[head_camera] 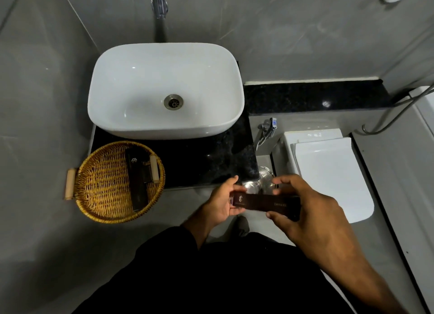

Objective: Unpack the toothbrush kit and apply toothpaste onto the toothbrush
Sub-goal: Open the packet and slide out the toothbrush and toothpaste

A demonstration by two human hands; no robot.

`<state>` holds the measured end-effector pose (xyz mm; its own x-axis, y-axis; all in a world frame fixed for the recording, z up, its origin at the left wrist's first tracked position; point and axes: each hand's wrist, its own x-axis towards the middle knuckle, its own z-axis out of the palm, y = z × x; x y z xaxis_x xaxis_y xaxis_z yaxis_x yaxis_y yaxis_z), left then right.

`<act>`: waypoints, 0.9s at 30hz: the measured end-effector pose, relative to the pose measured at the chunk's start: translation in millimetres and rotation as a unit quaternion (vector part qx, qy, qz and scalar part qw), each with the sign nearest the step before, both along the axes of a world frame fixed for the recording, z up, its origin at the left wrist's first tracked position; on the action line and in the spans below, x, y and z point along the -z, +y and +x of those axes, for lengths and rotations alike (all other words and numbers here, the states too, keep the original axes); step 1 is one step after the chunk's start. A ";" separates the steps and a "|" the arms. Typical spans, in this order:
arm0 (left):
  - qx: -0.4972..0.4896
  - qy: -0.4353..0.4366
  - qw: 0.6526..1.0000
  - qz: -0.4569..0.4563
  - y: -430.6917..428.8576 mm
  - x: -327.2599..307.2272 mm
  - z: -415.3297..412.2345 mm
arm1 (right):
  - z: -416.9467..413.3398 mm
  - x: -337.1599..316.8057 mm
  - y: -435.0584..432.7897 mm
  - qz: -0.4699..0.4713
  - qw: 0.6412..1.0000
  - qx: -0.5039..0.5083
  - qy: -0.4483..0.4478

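I am counting one dark brown kit box in my hands and two more dark boxes lying in the wicker basket. The held box is a long, flat, smooth carton with pale print on its face, and its long axis is running left to right across my view, roughly level, in the air in front of the worktop edge. My left hand is pinching its left end, thumb on top and fingers beneath, where a pale flap seems to be showing, though I cannot tell whether it is open. My right hand is closing around the right end, fingers curled over the top edge and thumb under it. The basket is round, woven, honey-coloured, with two pale wooden handles, sitting on the speckled black stone worktop just beside the one glossy white rounded-rectangle basin.
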<state>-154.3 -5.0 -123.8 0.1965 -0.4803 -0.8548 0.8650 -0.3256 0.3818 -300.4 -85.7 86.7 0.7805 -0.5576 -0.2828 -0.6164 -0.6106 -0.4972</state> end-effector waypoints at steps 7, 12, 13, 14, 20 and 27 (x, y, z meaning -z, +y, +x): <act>-0.015 -0.048 0.998 0.045 -10.6 3.0 1.4 | -7.3 -1.1 -14.1 -0.020 0.999 0.030 -0.020; -0.013 -0.190 0.975 0.118 -26.6 4.3 2.2 | -23.1 -3.4 -25.4 0.013 0.999 0.050 0.002; -0.015 -0.211 0.970 0.121 -28.3 4.9 3.4 | -27.2 -2.6 -28.0 0.020 0.999 0.046 0.018; -0.018 -0.228 0.966 0.119 -29.9 5.2 4.8 | -31.3 -1.4 -30.9 0.026 0.998 0.042 0.035; -0.001 -0.338 0.935 0.107 -37.9 0.0 14.4 | -52.4 17.9 -42.7 0.086 0.986 0.023 0.140; 0.051 -0.527 0.830 0.176 -29.5 -5.2 54.6 | -84.7 53.6 -77.1 0.175 0.958 0.004 0.227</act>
